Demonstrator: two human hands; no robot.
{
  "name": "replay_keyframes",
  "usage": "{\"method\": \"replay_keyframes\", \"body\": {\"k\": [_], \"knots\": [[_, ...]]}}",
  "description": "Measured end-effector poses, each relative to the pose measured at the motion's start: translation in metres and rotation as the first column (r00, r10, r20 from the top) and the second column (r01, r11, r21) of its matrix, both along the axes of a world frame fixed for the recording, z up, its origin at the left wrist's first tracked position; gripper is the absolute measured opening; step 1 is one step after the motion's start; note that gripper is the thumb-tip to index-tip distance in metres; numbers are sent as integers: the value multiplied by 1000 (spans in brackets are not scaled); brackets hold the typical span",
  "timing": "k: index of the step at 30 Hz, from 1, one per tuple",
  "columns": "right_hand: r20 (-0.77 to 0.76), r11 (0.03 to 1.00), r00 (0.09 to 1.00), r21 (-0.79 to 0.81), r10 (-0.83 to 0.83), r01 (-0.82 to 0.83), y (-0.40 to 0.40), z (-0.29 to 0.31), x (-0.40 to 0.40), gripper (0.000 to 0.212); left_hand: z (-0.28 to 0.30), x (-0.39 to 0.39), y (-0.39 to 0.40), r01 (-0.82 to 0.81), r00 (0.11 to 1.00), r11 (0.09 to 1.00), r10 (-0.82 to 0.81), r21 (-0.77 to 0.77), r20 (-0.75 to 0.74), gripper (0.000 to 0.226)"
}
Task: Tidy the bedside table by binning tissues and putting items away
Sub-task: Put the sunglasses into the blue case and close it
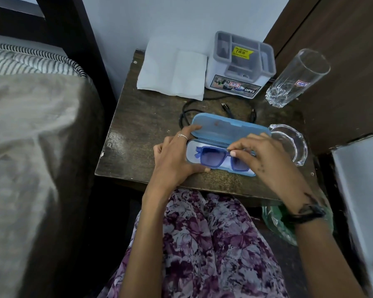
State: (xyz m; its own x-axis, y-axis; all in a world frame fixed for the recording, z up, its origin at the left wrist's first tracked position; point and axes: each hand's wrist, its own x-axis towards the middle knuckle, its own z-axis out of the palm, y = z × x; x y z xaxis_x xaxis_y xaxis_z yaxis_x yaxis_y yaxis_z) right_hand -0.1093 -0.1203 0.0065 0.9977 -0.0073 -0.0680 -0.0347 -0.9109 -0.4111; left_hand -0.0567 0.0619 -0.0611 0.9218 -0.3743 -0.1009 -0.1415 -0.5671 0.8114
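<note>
A light blue glasses case (226, 127) lies open on the dark wooden bedside table (142, 134), lid tipped back. Blue-tinted sunglasses (211, 157) rest folded in its lower half. My left hand (177, 153) grips the case's left end, thumb on the front edge and fingers against the lid. My right hand (261, 155) pinches the bridge of the sunglasses from above, hiding the right lens in part. Flat white tissues (172, 72) lie at the table's back left.
A grey-and-white organiser box (241, 65) stands at the back, a tall empty glass (295, 80) to its right, a glass ashtray (291, 143) beside the case. A black cable (190, 110) loops behind the case. A bed lies left, a green plastic bag (276, 222) below right.
</note>
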Motion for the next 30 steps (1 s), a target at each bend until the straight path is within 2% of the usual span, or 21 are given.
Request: {"method": "replay_keyframes", "body": {"k": [3, 12, 14, 16, 19, 21, 24, 26, 30], "knots": [[89, 998, 995, -48, -44, 48, 3, -5, 1, 12, -2, 0, 0, -4, 1000, 1000, 3, 6, 15, 84], [82, 997, 994, -22, -65, 68, 7, -15, -3, 21, -5, 0, 0, -36, 999, 998, 37, -52, 20, 83], [151, 993, 982, 59, -115, 107, 7, -11, -5, 20, -5, 0, 0, -41, 999, 996, 43, -75, 19, 88], [283, 977, 939, 147, -193, 156, 6, -7, -7, 17, -6, 0, 0, -56, 998, 993, 56, -104, 1, 98], [432, 966, 864, 147, -258, 215, -4, 0, -4, 21, -6, 1, 0, -62, 998, 991, 61, -117, -6, 116], [376, 967, 891, 120, -254, 225, -13, 3, 2, 37, -7, 2, 0, -46, 999, 993, 47, -105, 3, 116], [163, 979, 967, 95, -195, 181, -22, -1, 8, 56, -8, 1, 0, -42, 999, 995, 44, -94, 20, 112], [147, 983, 976, 113, -158, 142, -24, -5, 6, 48, -6, 1, 1, -53, 998, 994, 54, -95, 16, 113], [261, 990, 962, 136, -75, 40, -25, -9, -5, 29, 3, 1, 1, -34, 999, 990, 31, -138, -29, 114]]}}
